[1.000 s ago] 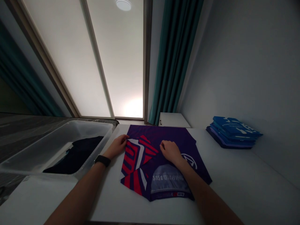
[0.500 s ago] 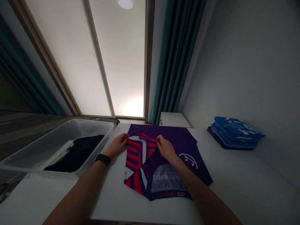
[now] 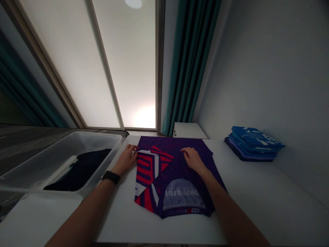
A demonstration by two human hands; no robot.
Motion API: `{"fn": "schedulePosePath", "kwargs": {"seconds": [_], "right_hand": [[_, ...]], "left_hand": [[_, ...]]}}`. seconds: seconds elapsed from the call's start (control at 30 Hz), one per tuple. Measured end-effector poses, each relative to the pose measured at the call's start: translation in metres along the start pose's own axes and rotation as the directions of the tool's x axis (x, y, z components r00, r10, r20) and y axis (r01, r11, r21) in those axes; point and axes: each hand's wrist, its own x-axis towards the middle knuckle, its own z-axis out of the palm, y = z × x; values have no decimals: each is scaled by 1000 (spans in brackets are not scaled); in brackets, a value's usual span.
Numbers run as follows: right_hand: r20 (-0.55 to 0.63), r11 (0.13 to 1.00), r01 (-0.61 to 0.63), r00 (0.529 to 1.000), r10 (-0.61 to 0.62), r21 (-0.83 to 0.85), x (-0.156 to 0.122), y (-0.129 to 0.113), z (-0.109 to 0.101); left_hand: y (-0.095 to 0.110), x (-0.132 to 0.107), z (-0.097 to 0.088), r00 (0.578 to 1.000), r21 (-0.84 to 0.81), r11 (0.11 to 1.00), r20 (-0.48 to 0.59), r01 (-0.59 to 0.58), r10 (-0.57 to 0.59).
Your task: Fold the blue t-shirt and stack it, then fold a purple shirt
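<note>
A purple jersey (image 3: 177, 178) with a red and white striped sleeve (image 3: 147, 168) lies flat on the white table (image 3: 257, 202) in front of me. The sleeve is folded inward over the body. My left hand (image 3: 127, 158), with a black watch on the wrist, pinches the jersey's left edge at the top of the striped sleeve. My right hand (image 3: 193, 158) lies flat on the purple cloth to the right of the sleeve, fingers stretched out.
A clear plastic bin (image 3: 33, 164) with dark clothes (image 3: 79, 168) in it stands at the left of the table. A stack of folded blue garments (image 3: 253, 144) sits at the back right by the wall. Behind are a window, teal curtains and a small white cabinet (image 3: 189, 130).
My right hand has let go of the striped sleeve's edge and slid right, flat onto the purple cloth. My left hand has stayed at the left edge.
</note>
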Motion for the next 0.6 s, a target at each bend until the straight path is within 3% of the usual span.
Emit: {"fn": "schedulePosePath", "kwargs": {"seconds": [0.1,0.2,0.3,0.4,0.6], "right_hand": [[21,997,78,997,-78,7,-3,-5,3],[80,987,155,984,-158,48,-7,-15,5],[133,981,182,973,-189,61,-9,-19,4],[183,978,201,961,-207,47,-9,-16,6],[210,977,210,955,-210,24,-8,-13,9]], "left_hand": [[25,-13,-8,990,29,995,112,-91,87],[51,-35,-12,929,31,983,332,-183,162],[68,-60,-16,866,53,964,455,-260,209],[71,-80,-25,835,77,955,509,-286,209],[61,-99,-42,817,120,955,555,-270,161]]}}
